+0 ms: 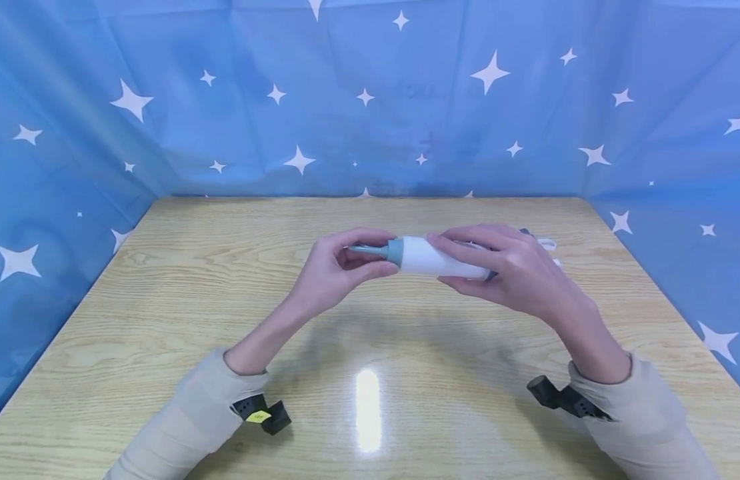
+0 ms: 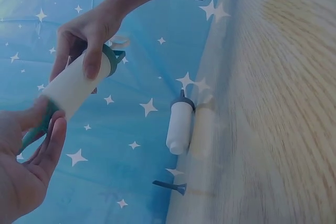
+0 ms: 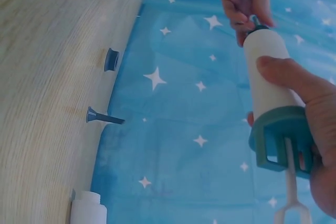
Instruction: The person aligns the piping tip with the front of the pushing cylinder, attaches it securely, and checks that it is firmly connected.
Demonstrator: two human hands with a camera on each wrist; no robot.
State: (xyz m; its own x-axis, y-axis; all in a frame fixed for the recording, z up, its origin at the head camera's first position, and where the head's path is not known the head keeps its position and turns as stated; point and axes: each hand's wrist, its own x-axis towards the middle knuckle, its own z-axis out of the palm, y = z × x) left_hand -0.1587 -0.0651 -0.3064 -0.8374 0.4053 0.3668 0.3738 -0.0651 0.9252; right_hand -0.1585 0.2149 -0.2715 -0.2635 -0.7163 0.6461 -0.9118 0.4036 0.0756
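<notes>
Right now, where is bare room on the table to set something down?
The table is bare between the left sleeve and right sleeve, and leftward to the star curtain. Crowded: above it, the left hand and right hand hold a white tube; beyond, wrist views show a white bottle, dark nozzle and dark spool-shaped piece.

Backdrop: Blue fabric (image 1: 346,60) hangs before me, closing off the far end and both sides of my view.
Stars: White four-pointed stars (image 1: 491,73), large and small, scatter across the cloth around me.
Folds: Soft creases (image 1: 462,40) run down the fabric; faint marks (image 1: 433,141), too dim for me to read, show near its middle.
Tabletop: A pale wood-grain table (image 1: 166,300) stretches out in front of me, its far edge against the blue cloth.
Light: A bright white reflection (image 1: 368,410) glares off the glossy surface near me, with soft shadows (image 1: 478,340) beyond it.
</notes>
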